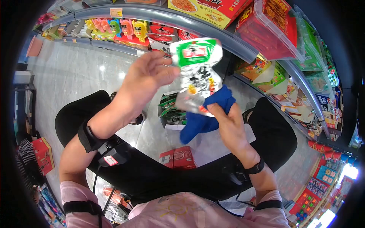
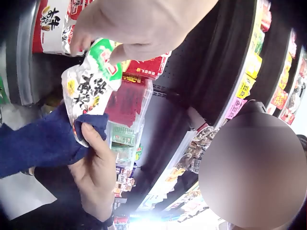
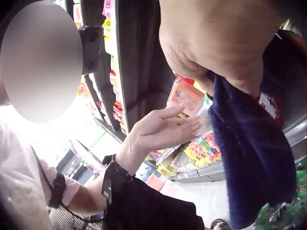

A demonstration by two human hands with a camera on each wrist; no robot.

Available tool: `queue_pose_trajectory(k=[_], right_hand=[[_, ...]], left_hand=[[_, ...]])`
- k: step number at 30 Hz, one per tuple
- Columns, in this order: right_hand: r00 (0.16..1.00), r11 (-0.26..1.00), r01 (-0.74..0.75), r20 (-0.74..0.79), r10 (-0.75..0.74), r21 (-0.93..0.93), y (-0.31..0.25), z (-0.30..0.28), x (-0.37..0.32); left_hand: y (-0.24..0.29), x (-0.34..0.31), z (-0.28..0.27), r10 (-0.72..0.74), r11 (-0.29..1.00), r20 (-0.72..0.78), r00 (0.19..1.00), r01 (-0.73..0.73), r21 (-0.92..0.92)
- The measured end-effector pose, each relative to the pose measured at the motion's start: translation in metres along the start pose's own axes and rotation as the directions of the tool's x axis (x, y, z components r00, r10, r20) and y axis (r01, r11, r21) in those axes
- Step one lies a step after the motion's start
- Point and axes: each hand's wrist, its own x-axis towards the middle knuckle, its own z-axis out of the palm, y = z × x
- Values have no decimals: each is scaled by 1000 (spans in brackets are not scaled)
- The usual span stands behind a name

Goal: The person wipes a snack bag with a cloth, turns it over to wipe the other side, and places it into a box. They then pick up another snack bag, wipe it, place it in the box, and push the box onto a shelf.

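Observation:
A shiny white-and-green snack packet (image 1: 199, 76) (image 2: 86, 91) stands tilted in front of the person. Its lower end is gripped by the right hand (image 1: 231, 129) (image 2: 96, 179) (image 3: 216, 40), thumb on top, together with a dark blue cloth (image 1: 197, 123) (image 2: 43, 141) (image 3: 254, 143) that hangs down below. Beside the packet's upper left edge is the left hand (image 1: 146, 78) (image 2: 139, 21) (image 3: 160, 132), its fingers loosely extended in the right wrist view; whether its fingertips touch the packet is unclear. The right hand's fingers are largely hidden behind the cloth.
Shelves with snack boxes (image 1: 201, 10) and a clear plastic bin (image 1: 268, 28) curve across the front and right. On the floor between the knees stands an open box of green packets (image 1: 171, 110). A red box (image 1: 176, 157) lies nearer the body.

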Motion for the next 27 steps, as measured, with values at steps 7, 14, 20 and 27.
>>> queue_pose_trajectory(k=[7, 14, 20, 27], right_hand=[[852, 518, 504, 300, -429, -691, 0, -2, 0], [899, 772, 413, 354, -259, -483, -20, -6, -7], [956, 748, -193, 294, -2, 635, -37, -17, 0], [998, 492, -63, 49, 41, 868, -23, -39, 23]], left_hand=[[-9, -14, 18, -113, 987, 186, 976, 89, 135], [-6, -4, 9, -203, 892, 231, 952, 277, -357], [17, -6, 9, -67, 894, 291, 954, 187, -407], [22, -4, 4, 56, 851, 332, 942, 129, -509]])
